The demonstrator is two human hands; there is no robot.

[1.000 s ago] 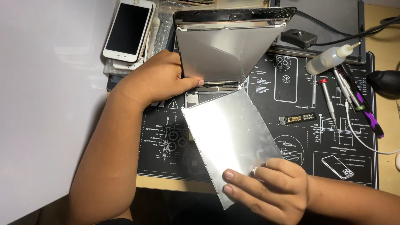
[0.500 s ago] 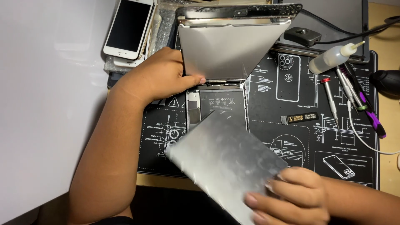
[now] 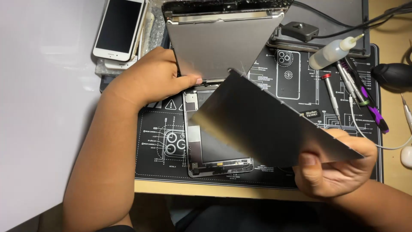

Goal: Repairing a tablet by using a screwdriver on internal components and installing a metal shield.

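Tablet body is lying opened on the black repair mat at the front of the tabletop, its bare frame showing below the hinged-up screen panel. I am holding that raised panel steady with my left hand, fingers curled against its lower edge where it meets the frame. My right hand is pinching 1 corner of the thin grey metal plate between thumb and fingers, and the plate is tilting in the air over the right half of the tablet, clear of the frame. I judge I am in the middle of lifting this shield away from the internals. Setting it aside would call for a free patch of mat, away from the screwdrivers and the small squeeze bottle at the right. A white phone is resting at the upper left, well apart.
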